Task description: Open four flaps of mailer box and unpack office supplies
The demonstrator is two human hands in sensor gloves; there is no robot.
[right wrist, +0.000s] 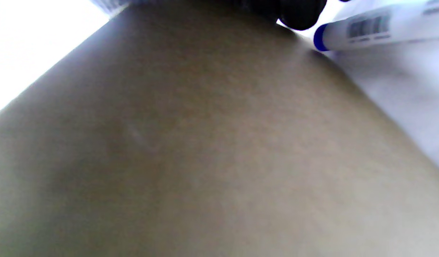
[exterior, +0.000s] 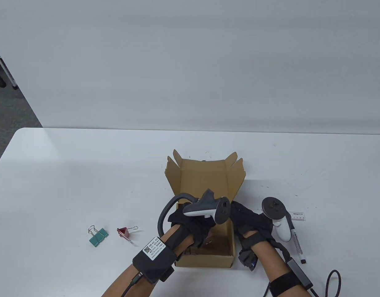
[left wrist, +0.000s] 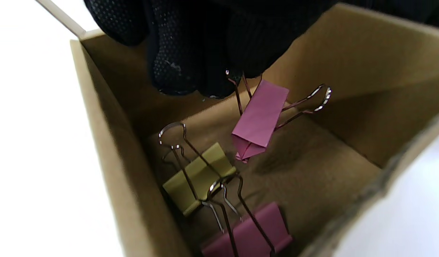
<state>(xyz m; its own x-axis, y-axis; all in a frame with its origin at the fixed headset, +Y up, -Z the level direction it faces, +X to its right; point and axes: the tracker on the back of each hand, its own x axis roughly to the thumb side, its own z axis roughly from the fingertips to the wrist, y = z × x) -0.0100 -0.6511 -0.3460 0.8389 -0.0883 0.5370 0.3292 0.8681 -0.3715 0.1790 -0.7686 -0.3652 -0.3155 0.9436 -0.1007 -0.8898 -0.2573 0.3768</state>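
Fingers (left wrist: 190,53) of the left hand (exterior: 193,229) pinch a pink binder clip (left wrist: 260,117) inside the mailer box (exterior: 205,173); right hand's (exterior: 251,222) grip unclear.

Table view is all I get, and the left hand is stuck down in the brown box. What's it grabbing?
Observer: The left hand's fingers pinch a wire handle of a pink metal binder clip, lifted off the brown cardboard mailer box floor.
Operator: Anything else inside?
Observer: A yellow binder clip and a second pink binder clip lie on the floor.
Operator: And the right hand?
Observer: It rests against the box's outer wall, beside a white marker with a blue end.
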